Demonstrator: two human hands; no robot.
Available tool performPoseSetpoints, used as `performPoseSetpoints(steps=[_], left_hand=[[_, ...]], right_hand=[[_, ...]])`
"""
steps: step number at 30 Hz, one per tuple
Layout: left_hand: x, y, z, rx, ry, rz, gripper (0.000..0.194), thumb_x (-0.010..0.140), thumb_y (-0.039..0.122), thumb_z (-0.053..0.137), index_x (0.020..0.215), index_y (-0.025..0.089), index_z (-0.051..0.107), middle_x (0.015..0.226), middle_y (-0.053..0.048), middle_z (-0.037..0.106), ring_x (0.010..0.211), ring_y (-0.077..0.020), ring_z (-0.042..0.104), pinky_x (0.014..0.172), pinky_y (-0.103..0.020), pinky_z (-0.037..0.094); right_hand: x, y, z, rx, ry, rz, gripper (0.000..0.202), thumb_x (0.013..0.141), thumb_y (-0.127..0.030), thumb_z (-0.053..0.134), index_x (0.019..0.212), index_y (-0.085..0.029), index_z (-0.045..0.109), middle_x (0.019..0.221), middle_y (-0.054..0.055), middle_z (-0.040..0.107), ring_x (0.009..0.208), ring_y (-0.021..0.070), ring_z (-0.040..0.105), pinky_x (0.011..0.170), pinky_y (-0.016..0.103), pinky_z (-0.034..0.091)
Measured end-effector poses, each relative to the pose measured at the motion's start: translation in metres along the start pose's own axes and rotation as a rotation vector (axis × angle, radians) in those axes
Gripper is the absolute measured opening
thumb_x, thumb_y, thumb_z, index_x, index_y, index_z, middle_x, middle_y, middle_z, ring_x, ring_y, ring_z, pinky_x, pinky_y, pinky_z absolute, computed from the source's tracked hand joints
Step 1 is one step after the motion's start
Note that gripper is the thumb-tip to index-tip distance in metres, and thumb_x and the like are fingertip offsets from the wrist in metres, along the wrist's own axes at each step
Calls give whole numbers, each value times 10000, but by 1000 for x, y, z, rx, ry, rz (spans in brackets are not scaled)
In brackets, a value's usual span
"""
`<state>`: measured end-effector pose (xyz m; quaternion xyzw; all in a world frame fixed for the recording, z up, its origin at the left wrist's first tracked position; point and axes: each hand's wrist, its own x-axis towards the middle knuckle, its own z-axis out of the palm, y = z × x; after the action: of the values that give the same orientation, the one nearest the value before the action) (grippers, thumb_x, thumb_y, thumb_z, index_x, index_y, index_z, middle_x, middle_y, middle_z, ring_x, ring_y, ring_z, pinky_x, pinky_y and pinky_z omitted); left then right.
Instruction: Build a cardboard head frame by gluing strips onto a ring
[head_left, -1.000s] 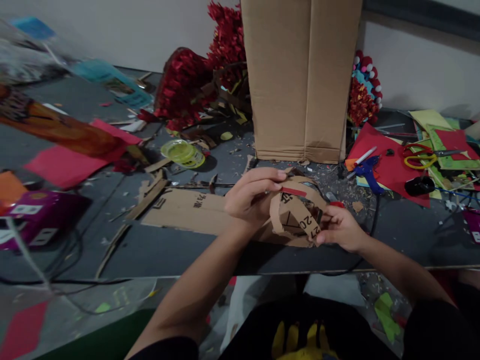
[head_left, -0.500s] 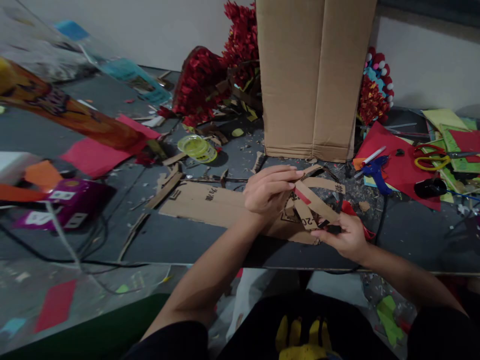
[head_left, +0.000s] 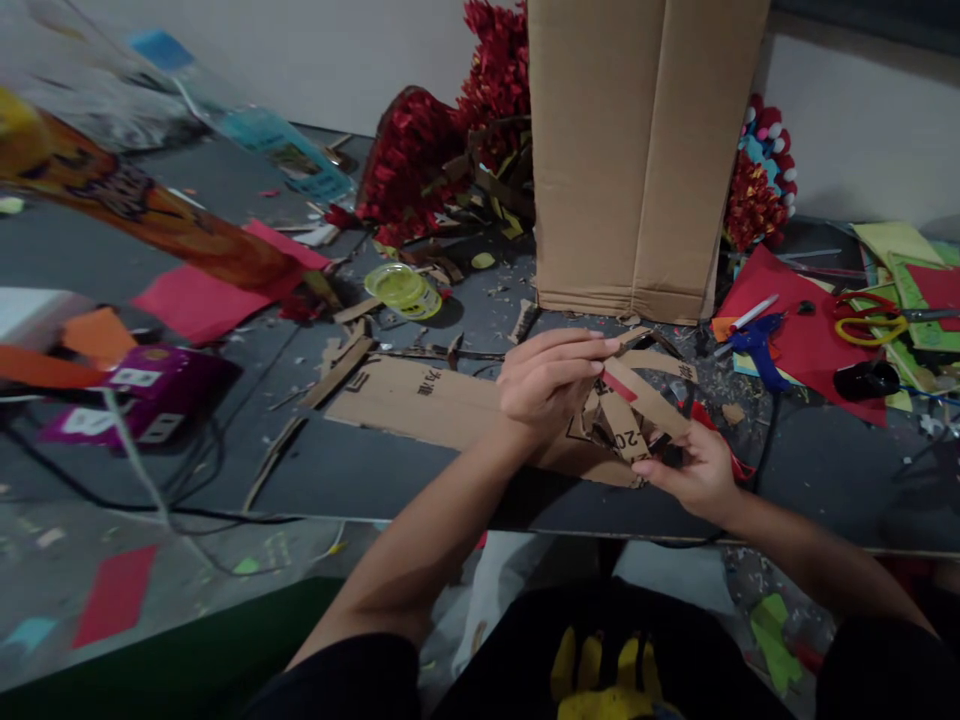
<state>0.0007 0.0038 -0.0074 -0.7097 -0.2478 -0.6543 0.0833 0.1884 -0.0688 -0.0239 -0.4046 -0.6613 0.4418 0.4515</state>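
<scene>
A small frame of crossed cardboard strips [head_left: 652, 398], with a red mark and printed characters, is between my hands near the table's front edge. My left hand [head_left: 547, 382] grips its upper left end, fingers bent over it. At the lower right, my right hand [head_left: 701, 475] pinches the strips between thumb and fingers. Beneath lies a flat cardboard piece [head_left: 420, 405] with printing, partly hidden by my left hand and forearm. Behind my hands a tall folded cardboard panel [head_left: 637, 160] stands upright.
On the right lie a blue glue gun [head_left: 763, 352], scissors [head_left: 874, 325] and red paper [head_left: 787, 310]. A yellow-green tub [head_left: 405, 292], an orange printed tube [head_left: 157, 215], a bottle [head_left: 289, 160] and a purple box [head_left: 150, 390] are to the left. Red tinsel shapes [head_left: 420, 165] stand behind.
The view has shifted a little, so most things on the table appear slightly farther right. Both hands keep their grip on the strips, with little change in pose.
</scene>
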Motion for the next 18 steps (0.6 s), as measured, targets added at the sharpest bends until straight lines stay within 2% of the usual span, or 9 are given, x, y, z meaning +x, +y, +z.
performPoseSetpoints(steps=[7, 11, 15, 18], left_hand=[[0, -1, 2, 14, 32, 0, 157, 856, 208, 613, 716, 188, 546, 780, -5, 759, 765, -130, 715, 643, -244, 584], [-1, -1, 1, -10, 21, -30, 137, 860, 212, 608, 730, 193, 570, 787, -11, 759, 763, -132, 714, 646, -245, 577], [-3, -3, 0, 4, -16, -71, 139, 861, 242, 607, 729, 198, 599, 771, -16, 756, 738, -131, 709, 642, -246, 562], [-2, -8, 0, 68, -77, -151, 200, 870, 291, 588, 701, 193, 632, 728, -26, 747, 689, -127, 696, 631, -252, 543]], right_hand=[[-1, 5, 0, 80, 0, 125, 306, 693, -458, 741, 855, -216, 651, 709, 8, 716, 587, 136, 638, 575, 255, 529], [1, 1, -1, 133, 9, 172, 274, 675, -422, 761, 822, -222, 645, 734, 15, 725, 615, 146, 658, 567, 255, 533], [6, -2, -2, 256, -2, 256, 295, 633, -410, 790, 802, -220, 642, 695, -2, 714, 629, 149, 671, 594, 258, 547], [15, -3, -7, 409, 8, 389, 365, 572, -405, 827, 821, -218, 638, 611, -40, 675, 528, 111, 621, 528, 217, 517]])
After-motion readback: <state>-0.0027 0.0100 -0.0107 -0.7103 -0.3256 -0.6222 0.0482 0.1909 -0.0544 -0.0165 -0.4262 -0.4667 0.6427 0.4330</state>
